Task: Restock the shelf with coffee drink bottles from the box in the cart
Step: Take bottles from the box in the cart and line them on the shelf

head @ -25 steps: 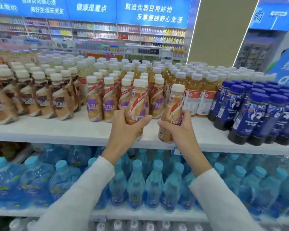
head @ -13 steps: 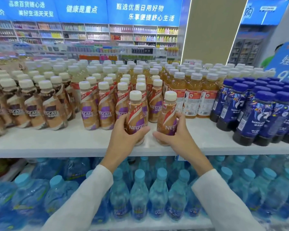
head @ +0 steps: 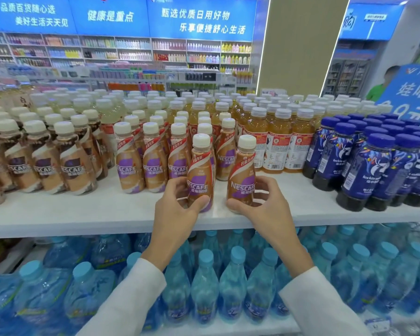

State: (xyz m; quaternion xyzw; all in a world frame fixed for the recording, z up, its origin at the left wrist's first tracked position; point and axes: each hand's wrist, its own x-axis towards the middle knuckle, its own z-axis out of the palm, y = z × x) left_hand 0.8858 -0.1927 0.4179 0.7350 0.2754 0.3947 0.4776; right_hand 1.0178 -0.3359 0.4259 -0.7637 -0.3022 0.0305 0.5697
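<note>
Evidently the white shelf (head: 83, 214) carries the drinks in brand blocks, so new stock goes in front of its own kind. Two purple-label coffee bottles stand near the shelf's front edge, ahead of the matching row (head: 153, 161). The left hand (head: 177, 209) wraps the left bottle (head: 200, 175), fingers clamped low to keep it upright; the right hand (head: 260, 202) likewise grips the right bottle (head: 241, 175). Neither box nor cart shows.
</note>
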